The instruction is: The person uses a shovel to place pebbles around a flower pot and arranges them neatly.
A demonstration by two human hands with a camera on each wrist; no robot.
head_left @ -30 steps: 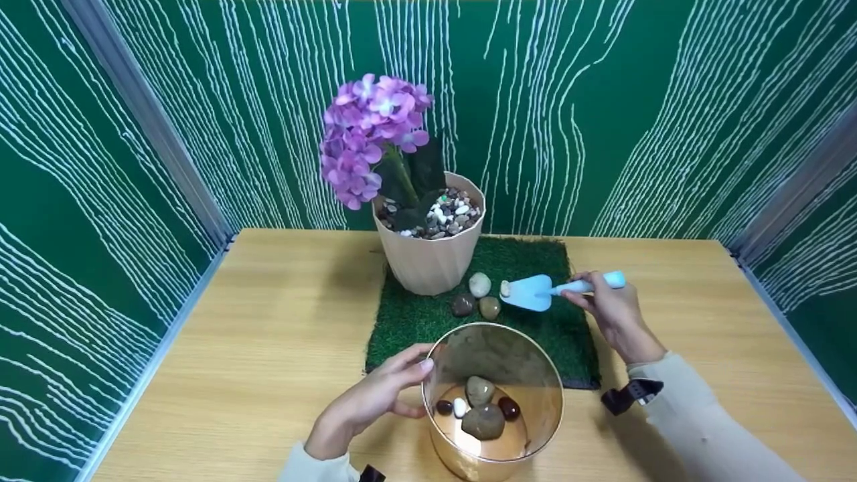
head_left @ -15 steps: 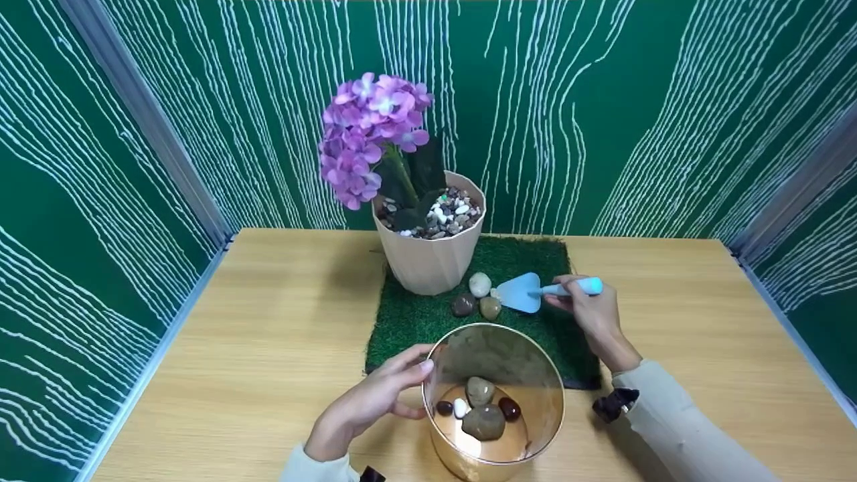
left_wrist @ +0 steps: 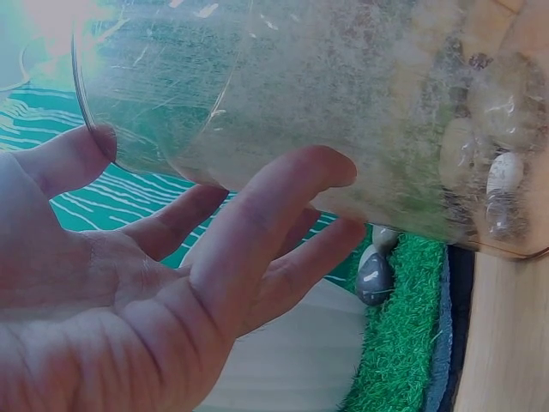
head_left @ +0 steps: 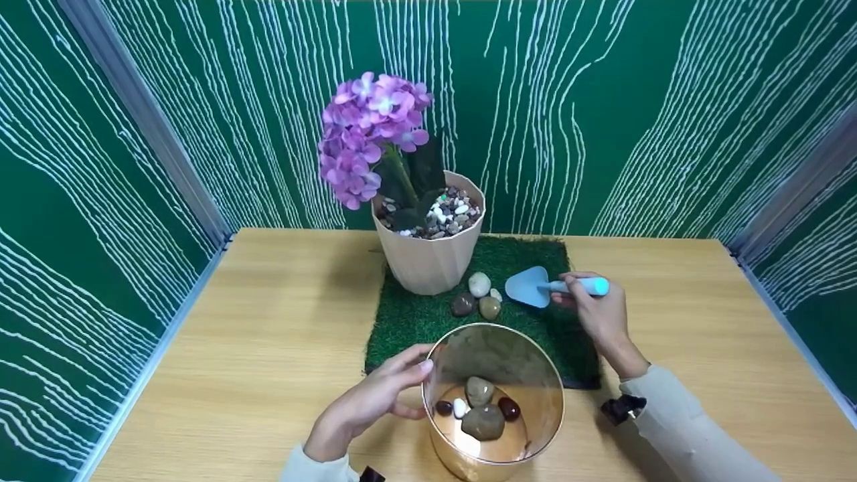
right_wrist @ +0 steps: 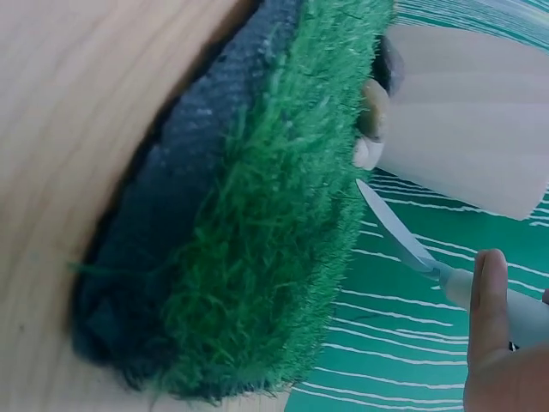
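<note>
A light blue hand trowel is gripped by its handle in my right hand; its blade is bare and hovers over the grass mat's right half. Left of the blade tip, a small pale pebble lies against a white stone, a dark stone and a brown stone. My left hand holds the clear amber container at its left side, thumb near the rim, fingers curved along the wall. Inside lie several stones, the largest a grey-brown stone.
A cream flower pot filled with small pebbles, bearing a purple flower, stands on the back left of the green grass mat. The mat lies on a wooden table enclosed by green striped walls.
The trowel carried the small pale pebble left to the stone cluster and left it beside them. My right hand then drew the trowel back right. The left hand and container stayed still.
</note>
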